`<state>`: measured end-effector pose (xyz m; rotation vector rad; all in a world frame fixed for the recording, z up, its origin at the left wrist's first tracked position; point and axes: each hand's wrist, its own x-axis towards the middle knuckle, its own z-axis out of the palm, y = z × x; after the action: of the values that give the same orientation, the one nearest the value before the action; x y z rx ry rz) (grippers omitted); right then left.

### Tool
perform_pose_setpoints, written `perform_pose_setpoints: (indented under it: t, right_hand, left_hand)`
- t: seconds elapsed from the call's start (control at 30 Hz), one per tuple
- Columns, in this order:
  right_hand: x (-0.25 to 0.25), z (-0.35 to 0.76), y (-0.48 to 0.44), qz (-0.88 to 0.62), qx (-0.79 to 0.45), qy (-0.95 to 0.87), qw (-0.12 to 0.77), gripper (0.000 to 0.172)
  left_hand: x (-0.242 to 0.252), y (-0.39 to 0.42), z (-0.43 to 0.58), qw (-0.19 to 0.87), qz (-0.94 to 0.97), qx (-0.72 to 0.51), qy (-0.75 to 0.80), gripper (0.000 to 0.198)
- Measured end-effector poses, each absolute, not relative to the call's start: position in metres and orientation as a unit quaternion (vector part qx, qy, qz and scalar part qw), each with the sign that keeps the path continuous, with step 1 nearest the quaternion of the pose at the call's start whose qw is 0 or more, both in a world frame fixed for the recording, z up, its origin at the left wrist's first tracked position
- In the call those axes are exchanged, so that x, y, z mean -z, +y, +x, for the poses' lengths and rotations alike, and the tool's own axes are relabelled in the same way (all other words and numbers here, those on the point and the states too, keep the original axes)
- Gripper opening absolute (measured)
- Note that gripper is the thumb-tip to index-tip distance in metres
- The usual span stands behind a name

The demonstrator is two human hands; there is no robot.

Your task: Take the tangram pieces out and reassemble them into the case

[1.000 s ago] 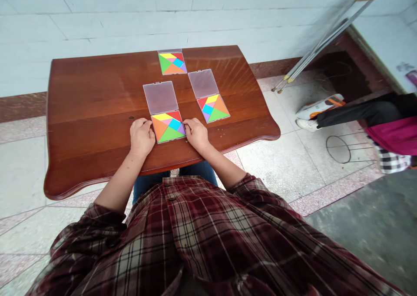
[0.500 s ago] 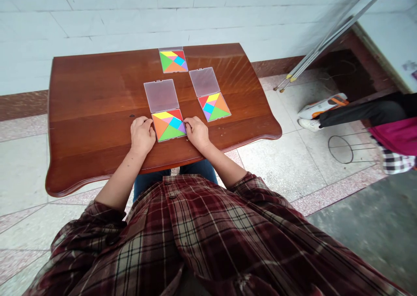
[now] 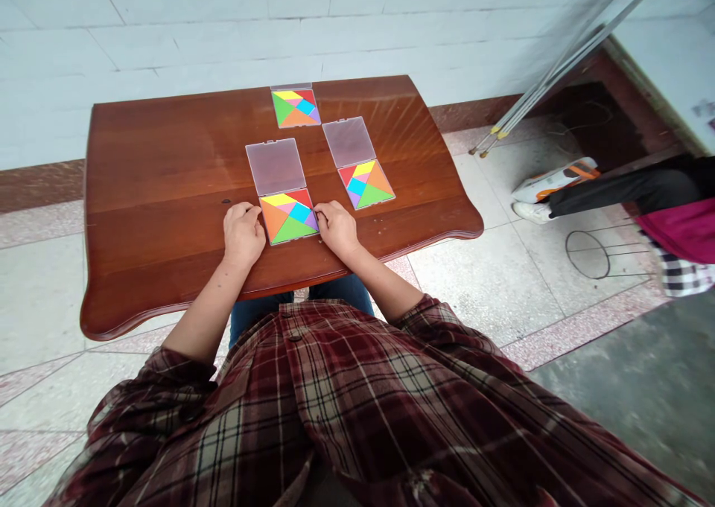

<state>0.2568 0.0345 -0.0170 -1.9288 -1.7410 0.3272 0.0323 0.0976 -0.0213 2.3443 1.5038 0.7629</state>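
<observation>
A tangram case [image 3: 289, 217] lies near the table's front edge, its tray filled with bright coloured pieces. Its clear lid [image 3: 275, 166] is folded back flat, away from me. My left hand [image 3: 244, 234] is closed, curled fingers against the tray's left edge. At the right edge my right hand [image 3: 337, 228] is closed too, thumb and fingertips on the rim by the purple piece. Between them the hands hold the case on the tabletop. A second tangram case [image 3: 366, 184] lies to the right with its lid open, and a third tangram case [image 3: 296, 108] is at the table's back edge.
The brown wooden table [image 3: 161, 194] stands against a white wall [image 3: 223, 45]. Crutches [image 3: 547, 83] lean at the right. Beyond the table's right end, another person's leg [image 3: 614, 194] reaches in, near a wire frame [image 3: 588, 254] on the floor.
The view has shifted very slightly. Both hands stay at the sides of the near tangram case, and the pieces keep their arrangement.
</observation>
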Motion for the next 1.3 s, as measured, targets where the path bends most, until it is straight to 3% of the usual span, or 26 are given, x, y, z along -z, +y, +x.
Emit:
perform_pose_setpoints:
  t: [0.57, 1.3]
  right_hand:
    - [0.009, 0.255, 0.034, -0.717, -0.131, -0.639, 0.245, 0.032]
    - [0.008, 0.254, 0.037, -0.716, -0.134, -0.646, 0.229, 0.036]
  left_hand:
    - [0.026, 0.100, 0.029, 0.093, 0.812, -0.271, 0.508, 0.034]
    - [0.015, 0.085, 0.021, 0.153, 0.827, -0.195, 0.504, 0.044]
